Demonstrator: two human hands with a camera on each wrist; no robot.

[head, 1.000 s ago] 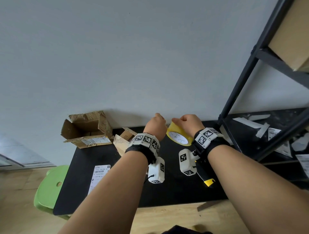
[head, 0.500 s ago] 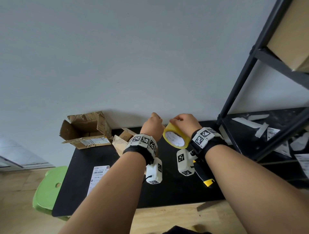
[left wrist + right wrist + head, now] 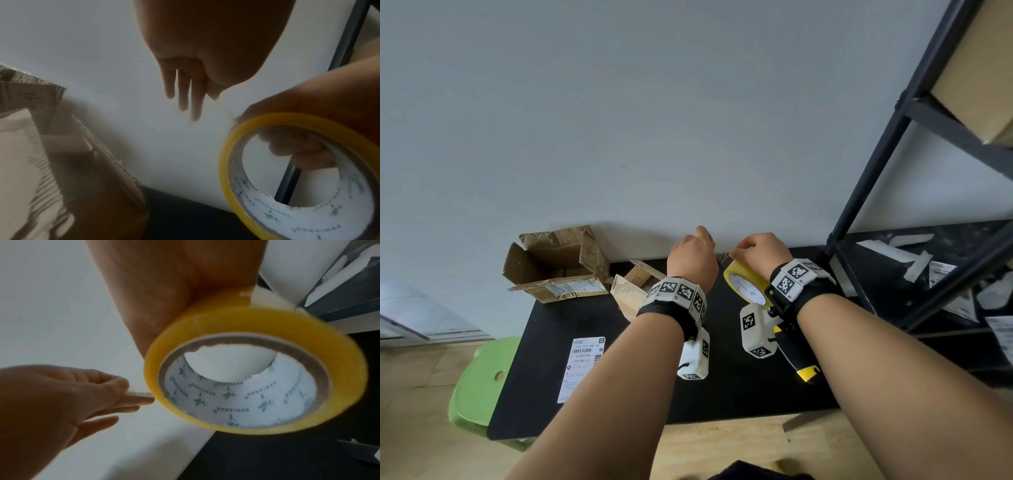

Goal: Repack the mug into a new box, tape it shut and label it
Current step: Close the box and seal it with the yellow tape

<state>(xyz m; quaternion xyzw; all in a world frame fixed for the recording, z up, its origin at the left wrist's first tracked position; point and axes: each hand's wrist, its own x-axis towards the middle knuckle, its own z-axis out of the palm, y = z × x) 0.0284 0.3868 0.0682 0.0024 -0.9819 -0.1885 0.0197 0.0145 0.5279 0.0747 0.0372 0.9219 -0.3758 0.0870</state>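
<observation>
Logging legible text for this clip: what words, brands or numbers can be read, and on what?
"DENIANDE", as best it reads, repeated with leaf marks: inner core of the tape roll.
Shipping label on the table: barcode and print, too small to read.
Label on the torn box: blurred.
Wrist bands: square coded marks only.

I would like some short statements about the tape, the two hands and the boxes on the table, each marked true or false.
1. The right hand holds the yellow roll of clear packing tape. True.
2. The left hand pinches the loose end of tape beside the roll. True.
3. The roll lies flat on the black table. False: it is held up above it.
4. The torn brown cardboard box at the far left of the table is taped closed. False: its flaps stand open.
5. The white shipping label is stuck on a box. False: it lies flat on the table.
</observation>
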